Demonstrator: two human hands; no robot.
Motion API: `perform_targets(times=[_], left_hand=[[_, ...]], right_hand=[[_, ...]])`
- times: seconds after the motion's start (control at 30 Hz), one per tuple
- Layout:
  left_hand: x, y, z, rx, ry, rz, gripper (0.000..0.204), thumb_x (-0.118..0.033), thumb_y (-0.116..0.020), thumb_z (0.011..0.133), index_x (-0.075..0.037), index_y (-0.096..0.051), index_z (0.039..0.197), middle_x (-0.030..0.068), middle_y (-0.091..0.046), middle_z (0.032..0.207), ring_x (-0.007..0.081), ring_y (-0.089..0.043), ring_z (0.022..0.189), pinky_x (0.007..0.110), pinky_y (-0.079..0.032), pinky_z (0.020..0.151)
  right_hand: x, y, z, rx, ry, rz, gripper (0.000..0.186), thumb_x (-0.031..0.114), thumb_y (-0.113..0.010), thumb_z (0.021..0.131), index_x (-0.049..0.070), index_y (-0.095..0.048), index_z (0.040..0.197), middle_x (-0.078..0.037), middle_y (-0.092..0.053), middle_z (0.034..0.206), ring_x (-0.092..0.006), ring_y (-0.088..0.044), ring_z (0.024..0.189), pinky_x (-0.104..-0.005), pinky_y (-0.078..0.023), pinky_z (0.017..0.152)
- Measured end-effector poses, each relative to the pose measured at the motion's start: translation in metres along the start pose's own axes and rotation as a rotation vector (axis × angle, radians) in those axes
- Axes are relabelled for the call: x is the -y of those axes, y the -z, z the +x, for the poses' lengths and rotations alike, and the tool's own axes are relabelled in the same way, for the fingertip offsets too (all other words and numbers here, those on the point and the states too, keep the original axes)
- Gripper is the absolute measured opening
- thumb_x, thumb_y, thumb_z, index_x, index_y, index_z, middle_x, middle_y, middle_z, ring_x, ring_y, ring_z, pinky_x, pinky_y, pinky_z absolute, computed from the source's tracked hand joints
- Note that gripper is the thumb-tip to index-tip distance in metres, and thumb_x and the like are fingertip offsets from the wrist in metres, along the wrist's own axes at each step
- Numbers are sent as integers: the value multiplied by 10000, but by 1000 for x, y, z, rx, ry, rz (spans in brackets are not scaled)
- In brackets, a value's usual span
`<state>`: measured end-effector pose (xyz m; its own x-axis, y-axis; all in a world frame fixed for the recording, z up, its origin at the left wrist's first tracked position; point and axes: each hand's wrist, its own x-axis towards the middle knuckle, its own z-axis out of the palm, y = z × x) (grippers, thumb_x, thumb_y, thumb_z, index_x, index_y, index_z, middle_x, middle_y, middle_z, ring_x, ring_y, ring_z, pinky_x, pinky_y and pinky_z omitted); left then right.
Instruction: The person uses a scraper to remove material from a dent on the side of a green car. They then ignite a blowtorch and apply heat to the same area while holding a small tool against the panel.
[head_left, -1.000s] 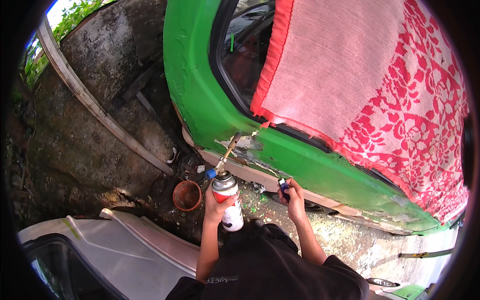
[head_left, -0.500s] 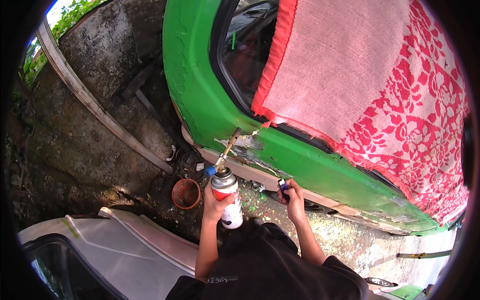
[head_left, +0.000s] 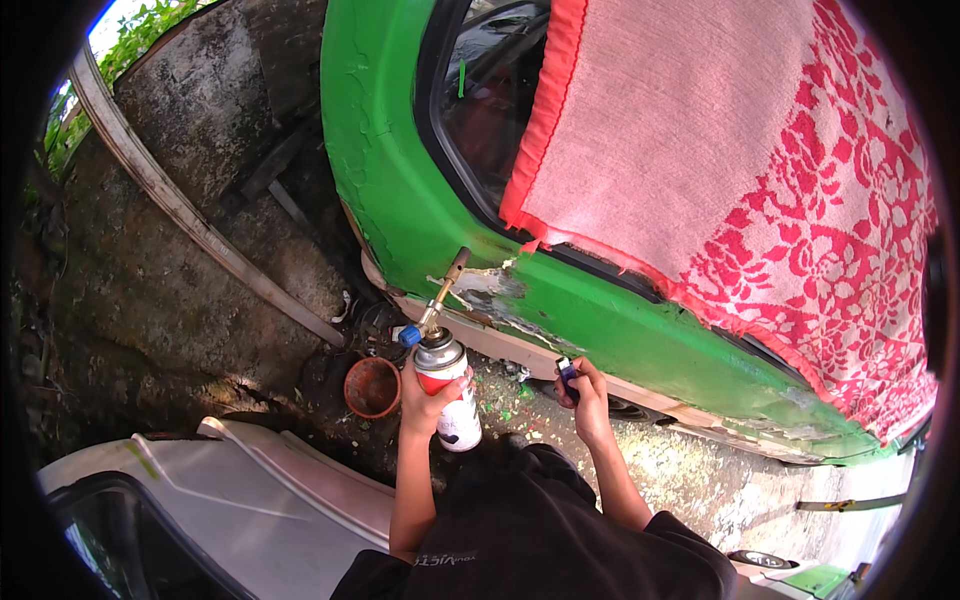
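My left hand (head_left: pixel 425 398) is wrapped round the gas canister (head_left: pixel 458 415) of a blowtorch. Its brass nozzle (head_left: pixel 448 283), with a blue knob (head_left: pixel 409 336) at the base, slants up toward the green car body (head_left: pixel 400 235). I cannot make out a flame. Beside the nozzle's tip is a patch of bare, peeled paint (head_left: pixel 492 290) on the car. In my right hand (head_left: pixel 588 398) is a dark blue lighter (head_left: pixel 568 372), upright with its metal top exposed. A gap separates the lighter from the torch.
A pink and red floral towel (head_left: pixel 690 140) hangs over the car's windows. A terracotta pot (head_left: pixel 372 387) stands on the ground at left, near a long curved rail (head_left: pixel 165 185). Close behind, at lower left, is a pale car (head_left: pixel 270 490). Paint flakes litter the ground (head_left: pixel 650 455).
My left hand has shifted slightly left and up with the blowtorch, bringing its nozzle a little higher. My right hand holds the lighter in nearly the same place.
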<state>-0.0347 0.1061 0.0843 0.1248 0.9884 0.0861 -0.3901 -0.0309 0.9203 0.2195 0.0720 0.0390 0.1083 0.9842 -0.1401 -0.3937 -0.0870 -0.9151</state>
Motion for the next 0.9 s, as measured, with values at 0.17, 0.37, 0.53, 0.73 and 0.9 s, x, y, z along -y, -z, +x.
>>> perform_targets(times=[0.17, 0.37, 0.53, 0.73, 0.9], left_hand=[[3, -5, -2, 60, 4, 21, 410, -29, -761, 777, -6, -543, 1123, 105, -660, 903, 196, -675, 757, 348, -580, 692], [5, 0, -4, 2, 7, -1, 410, -27, -746, 783, -9, -526, 1129, 107, -660, 920, 192, -675, 770, 345, -585, 698], [17, 24, -8, -61, 27, 23, 444, -31, -756, 771, -16, -524, 1149, 87, -647, 946, 178, -675, 799, 342, -596, 710], [34, 34, -13, -105, 16, 53, 452, -43, -769, 759, -21, -537, 1147, 68, -646, 978, 169, -672, 799, 318, -569, 738], [18, 23, -6, -97, 3, 27, 452, -40, -768, 762, -11, -533, 1146, 77, -656, 972, 183, -695, 830, 318, -566, 744]], right_hand=[[-2, 0, 0, 4, 4, 9, 192, 81, -427, 850, 24, -532, 1000, -48, -515, 683, -84, -362, 529, -244, -279, 485], [2, -1, -2, 8, -1, -1, 191, 79, -425, 852, 23, -533, 999, -49, -515, 689, -85, -361, 534, -243, -283, 487], [1, 1, -4, 7, -6, 9, 192, 79, -425, 853, 24, -537, 999, -48, -512, 688, -85, -358, 535, -244, -285, 487], [-1, 0, -2, 19, -14, -23, 182, 86, -431, 851, 27, -533, 990, -47, -510, 682, -86, -360, 531, -243, -289, 490], [-2, -2, 0, 27, -1, -19, 182, 87, -429, 850, 29, -530, 989, -46, -509, 681, -87, -361, 531, -244, -289, 493]])
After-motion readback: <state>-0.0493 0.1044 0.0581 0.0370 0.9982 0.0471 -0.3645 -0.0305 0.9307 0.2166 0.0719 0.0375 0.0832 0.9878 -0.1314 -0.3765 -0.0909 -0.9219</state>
